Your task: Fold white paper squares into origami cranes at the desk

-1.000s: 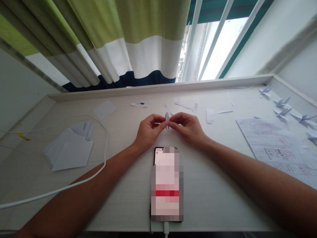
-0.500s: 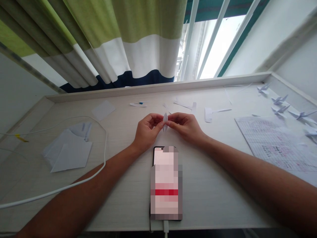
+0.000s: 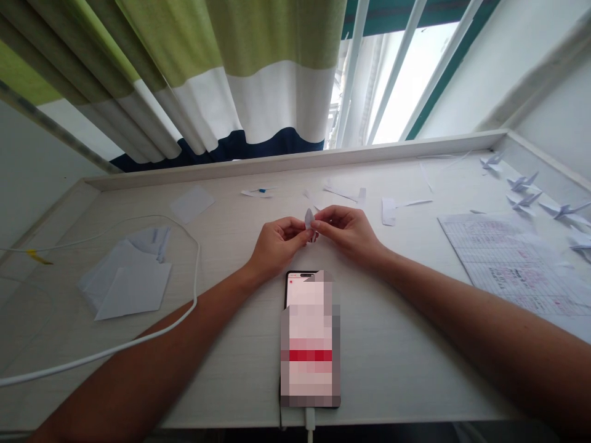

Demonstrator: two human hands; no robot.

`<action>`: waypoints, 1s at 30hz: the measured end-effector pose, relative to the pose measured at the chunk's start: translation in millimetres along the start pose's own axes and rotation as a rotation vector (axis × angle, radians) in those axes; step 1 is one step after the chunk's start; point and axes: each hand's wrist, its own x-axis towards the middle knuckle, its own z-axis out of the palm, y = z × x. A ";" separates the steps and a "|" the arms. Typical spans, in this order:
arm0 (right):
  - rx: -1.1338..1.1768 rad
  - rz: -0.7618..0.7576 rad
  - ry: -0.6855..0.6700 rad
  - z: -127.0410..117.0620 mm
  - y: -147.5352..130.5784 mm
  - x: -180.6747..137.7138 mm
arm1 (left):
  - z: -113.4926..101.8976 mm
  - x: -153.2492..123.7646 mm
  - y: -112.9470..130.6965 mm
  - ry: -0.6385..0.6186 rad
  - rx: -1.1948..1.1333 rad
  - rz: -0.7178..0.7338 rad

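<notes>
Pinching a small folded white paper [image 3: 309,217] between left hand [image 3: 279,243] and right hand [image 3: 351,232], just above the worktop [image 3: 392,351], beyond the phone's far end. Both hands nearly closed, thumbs brought up against fingers, both on the paper; fingers hide most of its lower part. Step looks like working a fold or crease by fingertip, judging from the grip. Next move probably calls for a light, steady pinch, one side held while the other is shaped; a hard tug could crumple or tear it. Exact fold: can't tell.

Nearest: phone [image 3: 310,344], screen up, screen mostly pixelated, plug [image 3: 309,419] in its near end; lies between the forearms, limits room to lower the wrists. Paper scraps [image 3: 388,211] just past the hands, small blue item [image 3: 262,191] among the strips, paper square [image 3: 192,204] left of it. Left: loose papers [image 3: 138,289]; white cable [image 3: 197,271] crosses the left forearm in view, might snag. Right: written sheet [image 3: 498,258], folded paper figures [image 3: 524,202] behind it. Curtain [image 3: 277,98] at back.
</notes>
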 end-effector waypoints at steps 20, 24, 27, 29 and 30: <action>-0.727 -0.403 0.111 5.7 4.0 -15.1 | -0.6 2.5 9.4 -0.035 -0.024 -0.104; -0.875 -0.507 0.076 6.5 4.4 -17.7 | -1.7 3.7 7.8 0.001 -0.025 -0.112; -0.820 -0.544 0.066 7.5 2.0 -18.0 | -3.5 4.1 5.7 -0.001 -0.020 -0.101; -0.730 -0.534 0.076 7.9 0.1 -16.9 | -4.4 3.7 5.3 -0.021 -0.020 -0.090; -0.676 -0.507 0.087 7.8 -0.5 -16.1 | -4.7 3.3 5.5 -0.045 -0.017 -0.085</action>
